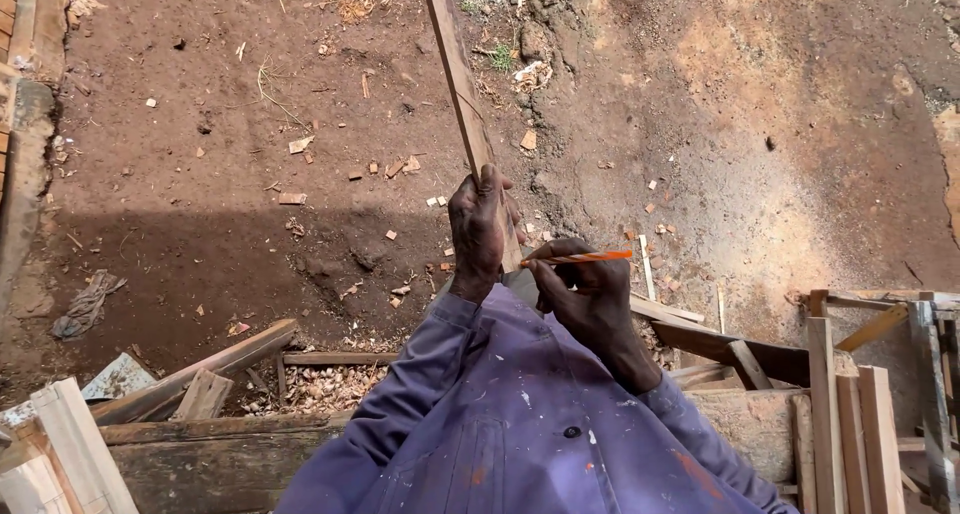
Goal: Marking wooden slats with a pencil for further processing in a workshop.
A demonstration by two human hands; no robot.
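Observation:
A long narrow wooden strip [455,69] runs from the top of the view down toward my chest. My left hand [477,229] is wrapped around its lower part and holds it steady. My right hand [585,294] holds an orange pencil [580,259] with its tip touching the strip just below my left hand. Both arms are in purple sleeves with paint spots.
Bare brown earth with wood chips and scraps lies below. Planks and a heap of shavings [320,384] sit at the lower left, a grey rag [88,304] at the left, and a stack of wooden frames [870,394] at the lower right.

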